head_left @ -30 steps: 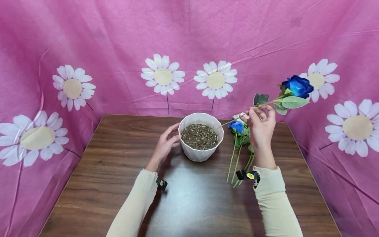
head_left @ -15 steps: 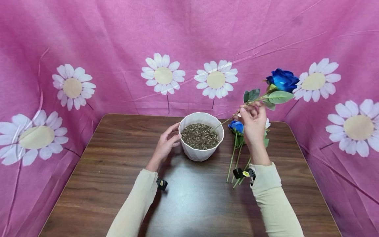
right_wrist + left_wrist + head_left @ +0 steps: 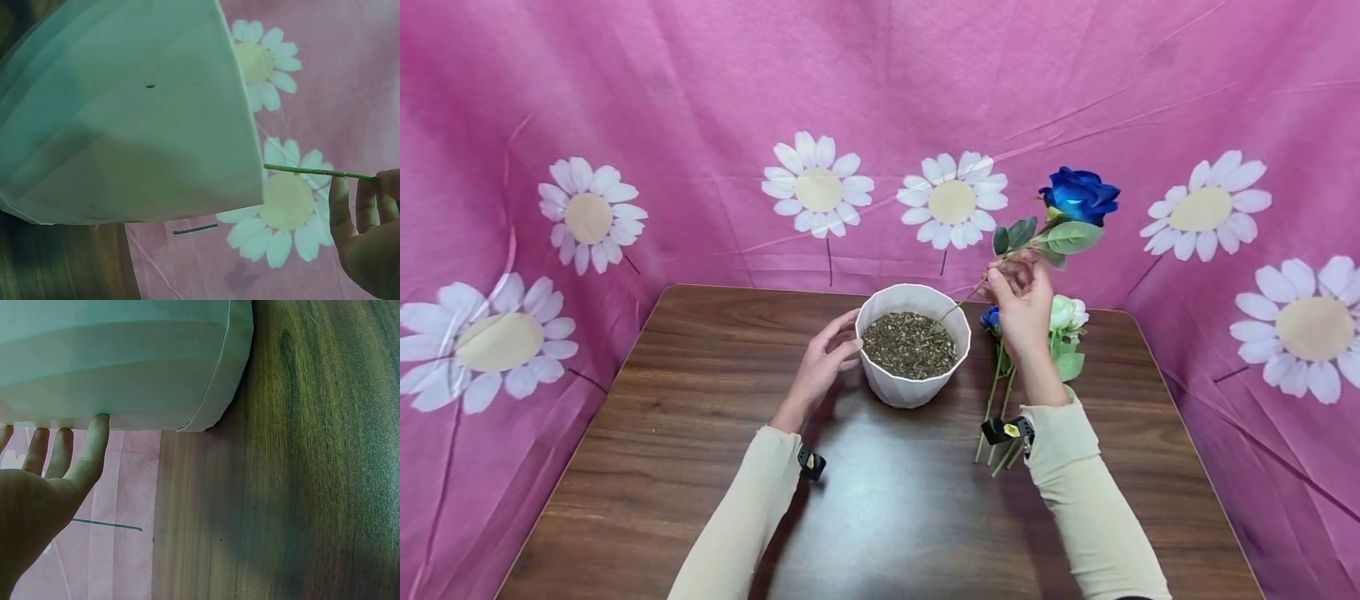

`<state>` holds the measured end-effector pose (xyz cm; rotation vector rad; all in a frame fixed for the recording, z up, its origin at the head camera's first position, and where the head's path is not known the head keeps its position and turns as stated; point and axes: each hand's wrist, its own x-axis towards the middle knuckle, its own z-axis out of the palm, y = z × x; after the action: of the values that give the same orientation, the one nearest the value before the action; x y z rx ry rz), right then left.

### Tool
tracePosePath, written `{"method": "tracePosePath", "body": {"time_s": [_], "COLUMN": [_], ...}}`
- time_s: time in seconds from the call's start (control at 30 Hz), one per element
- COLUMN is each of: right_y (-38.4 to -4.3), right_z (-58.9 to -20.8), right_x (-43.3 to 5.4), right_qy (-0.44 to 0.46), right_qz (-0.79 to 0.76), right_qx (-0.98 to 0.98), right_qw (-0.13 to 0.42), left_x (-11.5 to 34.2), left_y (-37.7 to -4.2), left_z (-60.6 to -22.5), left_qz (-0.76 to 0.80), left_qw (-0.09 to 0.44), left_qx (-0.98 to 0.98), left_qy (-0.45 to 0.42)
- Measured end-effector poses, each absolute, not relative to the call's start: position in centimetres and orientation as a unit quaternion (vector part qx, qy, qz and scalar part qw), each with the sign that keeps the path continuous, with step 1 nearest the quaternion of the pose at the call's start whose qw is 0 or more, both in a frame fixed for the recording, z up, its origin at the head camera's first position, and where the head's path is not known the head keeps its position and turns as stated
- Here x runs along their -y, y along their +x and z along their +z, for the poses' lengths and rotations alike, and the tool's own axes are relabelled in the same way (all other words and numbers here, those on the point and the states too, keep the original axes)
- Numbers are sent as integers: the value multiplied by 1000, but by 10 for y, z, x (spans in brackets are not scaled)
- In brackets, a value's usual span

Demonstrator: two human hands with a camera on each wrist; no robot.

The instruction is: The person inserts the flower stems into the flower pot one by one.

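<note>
A blue rose (image 3: 1078, 196) with green leaves leans over the pot's right rim. My right hand (image 3: 1026, 312) pinches its stem (image 3: 319, 171) between thumb and fingers, below the leaves. The lower end of the stem reaches inside the white faceted pot (image 3: 904, 392), at the right side of the dark, crumbly soil (image 3: 910, 346); whether it has entered the soil cannot be told. My left hand (image 3: 823, 362) rests its fairly straight fingers against the pot's left side. In the left wrist view, fingertips (image 3: 98, 425) touch the pot's outer wall (image 3: 125, 381).
Right of the pot, several cut flowers lie on the wooden table (image 3: 700, 467), partly hidden by my right arm: a smaller blue rose (image 3: 991, 318), a white rose (image 3: 1067, 313) and green stems (image 3: 988, 400). A pink cloth (image 3: 715, 92) printed with daisies surrounds the table.
My right hand has moved left toward the pot with the blue rose, whose stem end is further inside and whose stem is steeper. The white rose now shows more. My left hand stays put.
</note>
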<state>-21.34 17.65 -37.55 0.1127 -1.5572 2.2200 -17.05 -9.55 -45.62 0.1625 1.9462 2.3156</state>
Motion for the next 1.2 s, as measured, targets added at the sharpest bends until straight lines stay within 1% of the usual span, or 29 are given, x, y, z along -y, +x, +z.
{"method": "tracePosePath", "body": {"time_s": [0.23, 0.5, 0.73, 0.83, 0.97, 1.2], "right_y": [-220, -227, -231, -233, -236, -231], "right_z": [-386, -399, -403, -403, -401, -386], "right_x": [-171, -168, -166, -164, -161, -151], "right_qy": [49, 48, 67, 73, 81, 91], "right_qz": [773, 765, 759, 752, 743, 715], "right_qx": [599, 622, 625, 633, 646, 679], "right_qw": [204, 164, 168, 169, 156, 138], "left_x": [95, 95, 95, 95, 95, 96], "left_y": [-170, -169, -170, -170, -171, -172], "left_z": [-455, -456, -456, -456, -458, -461], "left_qz": [765, 765, 768, 768, 769, 768], "left_qw": [54, 53, 52, 51, 51, 50], "left_qx": [-639, -640, -636, -636, -636, -637], "left_qy": [55, 52, 52, 53, 53, 56]}}
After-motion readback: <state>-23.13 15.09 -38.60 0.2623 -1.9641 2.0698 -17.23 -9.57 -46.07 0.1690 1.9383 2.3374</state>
